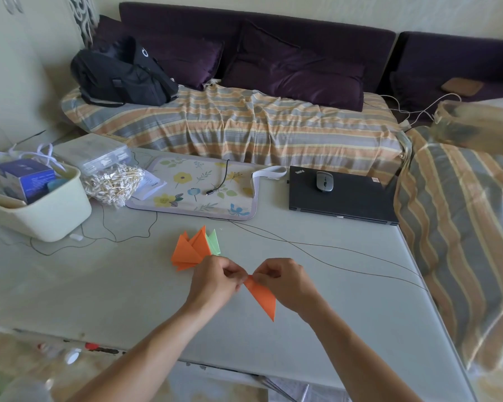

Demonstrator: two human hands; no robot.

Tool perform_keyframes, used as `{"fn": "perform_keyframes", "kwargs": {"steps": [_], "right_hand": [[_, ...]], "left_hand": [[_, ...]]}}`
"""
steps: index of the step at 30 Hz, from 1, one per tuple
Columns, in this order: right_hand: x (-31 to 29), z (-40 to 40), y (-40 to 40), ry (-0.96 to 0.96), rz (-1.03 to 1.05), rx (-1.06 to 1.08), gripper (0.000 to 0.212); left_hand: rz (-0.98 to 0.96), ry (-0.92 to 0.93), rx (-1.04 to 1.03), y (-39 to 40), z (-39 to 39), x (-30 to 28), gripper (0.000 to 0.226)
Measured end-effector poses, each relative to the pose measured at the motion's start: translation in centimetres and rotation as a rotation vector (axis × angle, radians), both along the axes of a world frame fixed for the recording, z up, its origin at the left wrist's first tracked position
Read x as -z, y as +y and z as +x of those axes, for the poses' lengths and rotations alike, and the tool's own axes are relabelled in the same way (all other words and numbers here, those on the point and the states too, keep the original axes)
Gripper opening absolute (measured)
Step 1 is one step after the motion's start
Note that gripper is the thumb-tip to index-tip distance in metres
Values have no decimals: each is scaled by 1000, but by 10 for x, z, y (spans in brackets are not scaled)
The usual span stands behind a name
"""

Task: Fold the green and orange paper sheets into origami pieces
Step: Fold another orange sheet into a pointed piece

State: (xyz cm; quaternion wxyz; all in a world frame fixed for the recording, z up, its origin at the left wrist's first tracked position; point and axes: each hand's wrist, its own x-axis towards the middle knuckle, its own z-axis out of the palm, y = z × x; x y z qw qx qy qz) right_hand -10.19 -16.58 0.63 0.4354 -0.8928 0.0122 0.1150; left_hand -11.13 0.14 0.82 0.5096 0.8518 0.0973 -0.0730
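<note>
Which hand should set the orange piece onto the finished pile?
Left, probably. The left hand sits right beside the pile of folded pieces; the right hand pinches the orange piece farther away.

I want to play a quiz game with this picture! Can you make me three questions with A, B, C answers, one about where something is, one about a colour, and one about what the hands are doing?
1. Where is the mouse?
A. On the laptop
B. In the bin
C. On the floral mat

2. What colour is the paper in the hands?
A. Green
B. Orange
C. Purple

3. What are the left hand and right hand doing?
A. Lying flat on the table
B. Typing
C. Both pinching the paper

Answers:
1. A, the mouse sits on the shut laptop's lid.
2. B, the folded piece between the hands is orange.
3. C, both hands' fingers curl onto the paper's top corner.
</note>
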Motion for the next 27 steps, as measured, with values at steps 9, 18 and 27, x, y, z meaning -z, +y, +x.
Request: {"fn": "perform_keyframes", "kwargs": {"steps": [9,18,27], "right_hand": [[1,0,8,-109,-49,-60,12],[0,5,0,-77,-28,42,11],[-1,3,0,-81,-37,-15,13]], "left_hand": [[79,19,6,-1,0,-1,15],[62,7,-45,-1,3,1,23],[87,-14,44,2,4,1,20]]}}
